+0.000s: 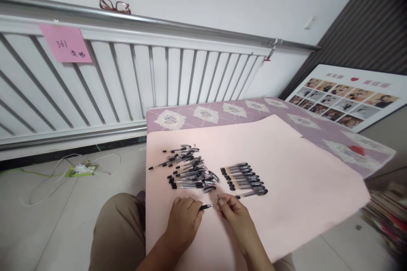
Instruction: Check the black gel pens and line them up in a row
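Note:
In the head view, my left hand (183, 221) is closed around a black pen (206, 207), whose bare tip points right. Facing that tip, my right hand (234, 217) has thumb and fingers pinched together; whatever is between them is too small to make out. Beyond my left hand lies a loose pile of uncapped pens (187, 174) with black ends. Several loose clear pen caps (213, 176) are mixed in at its right side. Past my right hand, capped pens (243, 174) lie side by side in a row. The nearest capped pen (252, 194) sits just above my right fingers.
A pale pink sheet (295, 186) covers most of the table, over a purple patterned cloth (219, 112). Behind stand a white radiator (190, 72) and a metal pipe (190, 25) holding glasses (115, 6). A power strip (83, 170) lies on the floor. A photo board (346, 93) leans at right.

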`<action>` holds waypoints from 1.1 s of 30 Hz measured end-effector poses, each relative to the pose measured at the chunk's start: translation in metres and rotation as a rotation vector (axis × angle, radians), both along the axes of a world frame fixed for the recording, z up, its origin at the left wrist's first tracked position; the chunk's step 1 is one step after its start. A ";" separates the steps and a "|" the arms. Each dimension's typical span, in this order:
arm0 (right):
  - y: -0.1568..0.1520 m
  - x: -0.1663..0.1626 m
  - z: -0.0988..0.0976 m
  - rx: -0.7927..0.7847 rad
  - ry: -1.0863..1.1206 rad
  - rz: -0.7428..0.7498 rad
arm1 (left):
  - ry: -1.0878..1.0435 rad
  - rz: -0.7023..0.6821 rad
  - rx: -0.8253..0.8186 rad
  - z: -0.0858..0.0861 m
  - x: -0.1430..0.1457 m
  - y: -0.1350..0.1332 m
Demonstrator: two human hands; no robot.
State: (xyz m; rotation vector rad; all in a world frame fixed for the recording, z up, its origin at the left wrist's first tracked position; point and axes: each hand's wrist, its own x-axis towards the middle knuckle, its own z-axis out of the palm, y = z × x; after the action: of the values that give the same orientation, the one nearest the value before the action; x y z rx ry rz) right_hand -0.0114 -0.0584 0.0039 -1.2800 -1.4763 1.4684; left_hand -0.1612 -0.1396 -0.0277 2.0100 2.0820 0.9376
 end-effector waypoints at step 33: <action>-0.003 0.001 -0.006 0.063 -0.042 0.307 | 0.063 -0.023 -0.045 -0.002 -0.001 0.001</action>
State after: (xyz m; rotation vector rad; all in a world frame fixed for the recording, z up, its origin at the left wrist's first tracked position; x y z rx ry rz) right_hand -0.0104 -0.0610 -0.0024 -1.0877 -1.7946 1.5801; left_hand -0.1625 -0.1383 -0.0294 2.0624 2.0864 0.8265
